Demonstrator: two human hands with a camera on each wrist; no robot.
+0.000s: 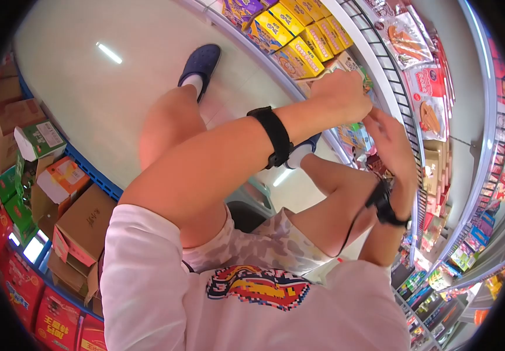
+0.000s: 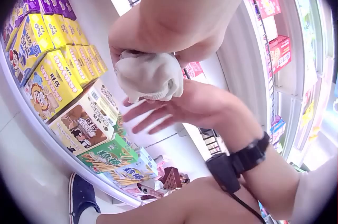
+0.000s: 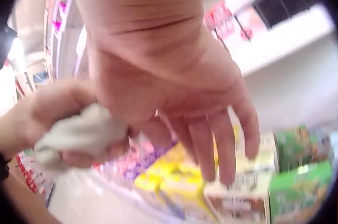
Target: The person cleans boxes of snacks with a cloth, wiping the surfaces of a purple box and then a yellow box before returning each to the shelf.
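My left hand (image 1: 341, 100) grips a crumpled white cloth (image 2: 148, 76), which bulges out below the curled fingers. In the right wrist view the same cloth (image 3: 84, 134) shows blurred, bunched in the left hand (image 3: 58, 105). The right hand (image 1: 391, 143) is right beside the left one, with its fingers extended and slightly spread. Its palm and fingers fill the middle of the right wrist view, the thumb side close to the cloth. From the head the cloth is hidden behind the left hand. Both hands are in front of a low shelf of snack boxes.
Yellow snack boxes (image 1: 299, 57), a brown-and-cream box (image 2: 84, 121) and a green box (image 2: 111, 152) line the low shelf. Hanging packets (image 1: 431, 88) are above a black wire rail (image 1: 390, 67). Opened cartons (image 1: 80, 225) stand at the left. A blue shoe (image 1: 201, 64) is on the floor.
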